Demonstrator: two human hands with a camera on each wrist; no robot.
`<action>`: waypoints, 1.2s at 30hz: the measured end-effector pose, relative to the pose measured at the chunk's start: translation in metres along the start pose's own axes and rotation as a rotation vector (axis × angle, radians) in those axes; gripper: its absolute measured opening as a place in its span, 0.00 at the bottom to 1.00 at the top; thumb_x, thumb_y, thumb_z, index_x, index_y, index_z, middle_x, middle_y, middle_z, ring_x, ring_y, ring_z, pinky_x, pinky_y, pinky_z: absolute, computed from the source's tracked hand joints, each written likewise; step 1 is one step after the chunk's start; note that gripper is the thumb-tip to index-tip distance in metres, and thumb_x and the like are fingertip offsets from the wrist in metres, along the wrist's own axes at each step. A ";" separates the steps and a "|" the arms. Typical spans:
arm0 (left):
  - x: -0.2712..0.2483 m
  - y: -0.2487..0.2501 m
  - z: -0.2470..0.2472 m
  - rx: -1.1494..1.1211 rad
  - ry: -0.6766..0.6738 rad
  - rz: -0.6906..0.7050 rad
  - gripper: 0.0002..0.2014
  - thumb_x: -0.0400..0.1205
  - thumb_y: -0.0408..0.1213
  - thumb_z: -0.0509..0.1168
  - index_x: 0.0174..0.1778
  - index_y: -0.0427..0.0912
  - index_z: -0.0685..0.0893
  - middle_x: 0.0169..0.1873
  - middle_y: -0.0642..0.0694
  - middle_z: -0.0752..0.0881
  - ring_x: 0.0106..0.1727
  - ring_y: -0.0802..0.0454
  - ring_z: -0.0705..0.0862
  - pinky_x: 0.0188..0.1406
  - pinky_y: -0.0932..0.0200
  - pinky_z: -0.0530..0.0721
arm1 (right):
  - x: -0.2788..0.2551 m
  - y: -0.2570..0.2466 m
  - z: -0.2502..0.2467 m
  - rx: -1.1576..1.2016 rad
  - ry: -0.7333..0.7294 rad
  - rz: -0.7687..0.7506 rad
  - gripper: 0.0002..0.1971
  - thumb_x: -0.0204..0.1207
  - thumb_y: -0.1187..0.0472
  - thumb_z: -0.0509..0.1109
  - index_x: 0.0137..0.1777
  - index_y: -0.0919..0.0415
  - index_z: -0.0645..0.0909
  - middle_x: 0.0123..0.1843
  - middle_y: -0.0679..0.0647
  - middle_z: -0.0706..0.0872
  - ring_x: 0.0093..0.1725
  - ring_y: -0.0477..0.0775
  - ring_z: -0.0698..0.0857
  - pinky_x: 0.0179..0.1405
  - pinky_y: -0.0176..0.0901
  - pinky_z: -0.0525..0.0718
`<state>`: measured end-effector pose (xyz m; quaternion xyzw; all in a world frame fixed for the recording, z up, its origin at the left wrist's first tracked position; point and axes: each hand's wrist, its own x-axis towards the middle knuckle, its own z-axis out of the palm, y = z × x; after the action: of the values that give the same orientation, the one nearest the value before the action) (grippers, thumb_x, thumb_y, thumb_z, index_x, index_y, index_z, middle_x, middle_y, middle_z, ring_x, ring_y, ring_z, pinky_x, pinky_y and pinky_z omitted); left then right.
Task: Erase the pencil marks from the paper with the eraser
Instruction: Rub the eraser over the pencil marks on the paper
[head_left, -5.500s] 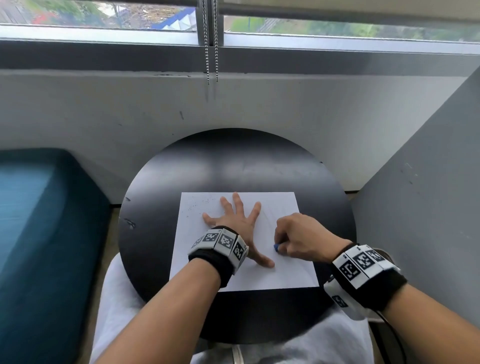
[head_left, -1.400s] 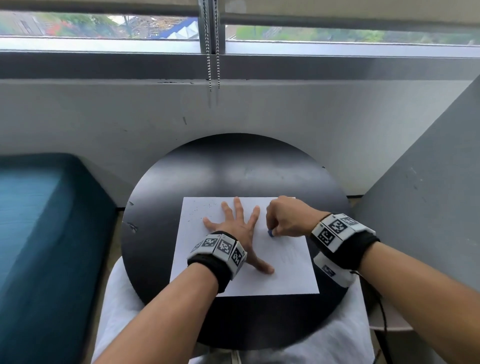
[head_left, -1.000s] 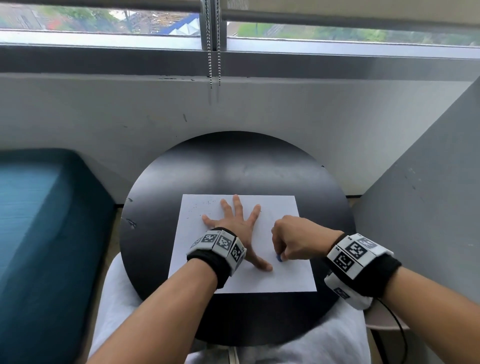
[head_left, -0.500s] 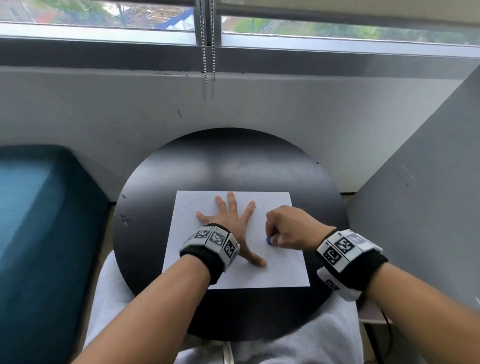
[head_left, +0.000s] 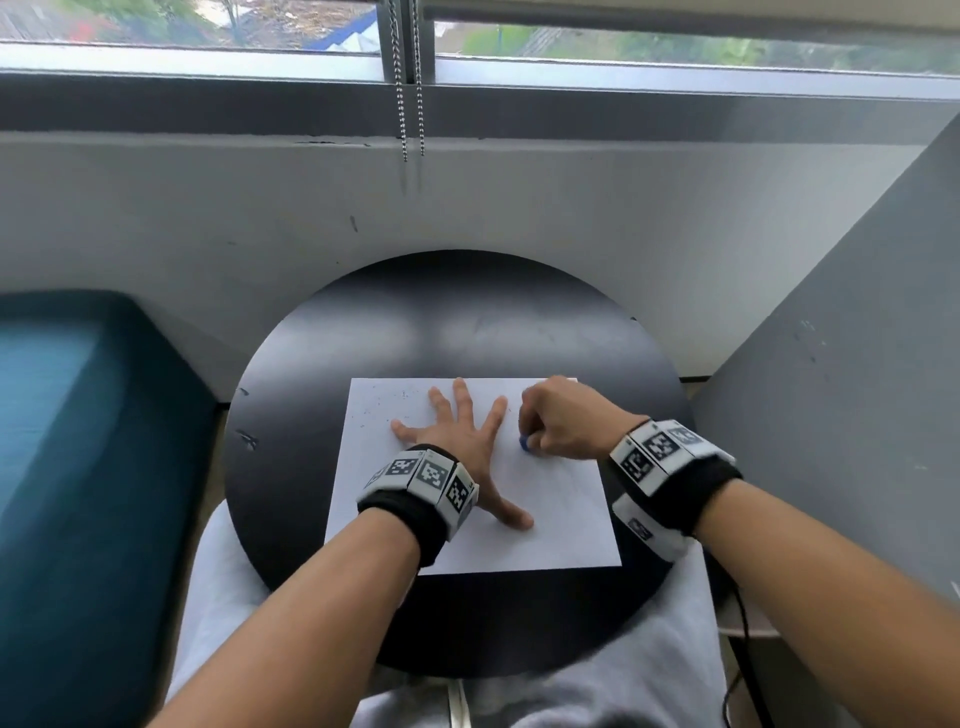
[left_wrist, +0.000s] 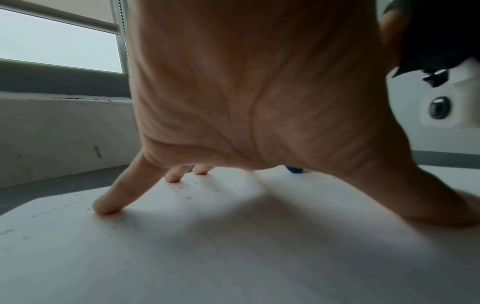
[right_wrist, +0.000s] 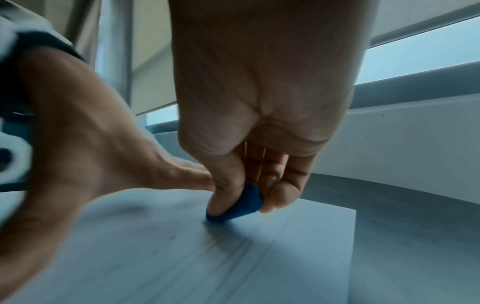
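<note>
White and smooth, the paper (head_left: 550, 509) lies flat on the round black table (head_left: 291, 415), nearer its front edge than the back edge by the wall; its long sides run front to back, its short edges left to right. We see dark specks (head_left: 387, 408) of crumb scattered over its far left corner, and faint grey pencil streaks (right_wrist: 226, 242), blurred, just in front of the eraser.

The eraser (right_wrist: 241, 204) is small, matte blue and rounded, tilted with its lower tip touching the sheet near the paper's far right corner. Our right hand (head_left: 563, 423) is clamped on it, thumb and curled fingertips (right_wrist: 283, 197) pinching it from both sides, knuckles up, wrist angled in from the right edge.

Our left hand (head_left: 457, 441) rests on the middle of the sheet with its fingers straight and spread wide, fingertips (left_wrist: 106, 207) and thumb pressing on the paper while the palm arches above it. Both wrists wear black bands (head_left: 415, 514) carrying square black-and-white markers.
</note>
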<state>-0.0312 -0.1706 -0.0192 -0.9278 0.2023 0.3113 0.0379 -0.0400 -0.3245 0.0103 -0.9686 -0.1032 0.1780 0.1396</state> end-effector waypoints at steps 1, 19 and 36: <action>0.001 0.000 0.000 0.000 0.001 0.001 0.75 0.54 0.78 0.74 0.84 0.60 0.28 0.83 0.39 0.25 0.84 0.30 0.32 0.70 0.11 0.54 | -0.007 0.001 0.003 0.002 -0.036 -0.023 0.04 0.69 0.61 0.75 0.42 0.58 0.89 0.41 0.47 0.85 0.47 0.50 0.82 0.43 0.43 0.80; 0.001 0.000 0.001 0.013 -0.004 0.000 0.75 0.54 0.79 0.73 0.84 0.59 0.28 0.82 0.38 0.25 0.84 0.29 0.32 0.70 0.11 0.54 | -0.025 0.008 0.015 0.047 -0.033 -0.142 0.03 0.70 0.60 0.74 0.40 0.58 0.89 0.39 0.45 0.83 0.38 0.44 0.77 0.41 0.42 0.80; 0.001 0.000 0.001 0.001 0.018 0.005 0.75 0.54 0.78 0.74 0.84 0.58 0.29 0.83 0.37 0.26 0.84 0.29 0.32 0.69 0.10 0.53 | -0.033 0.030 0.021 0.224 -0.068 -0.095 0.03 0.70 0.61 0.77 0.36 0.57 0.88 0.35 0.42 0.83 0.34 0.41 0.79 0.36 0.29 0.75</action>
<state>-0.0311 -0.1707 -0.0208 -0.9300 0.2053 0.3027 0.0357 -0.0735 -0.3565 -0.0075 -0.9344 -0.1333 0.2142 0.2514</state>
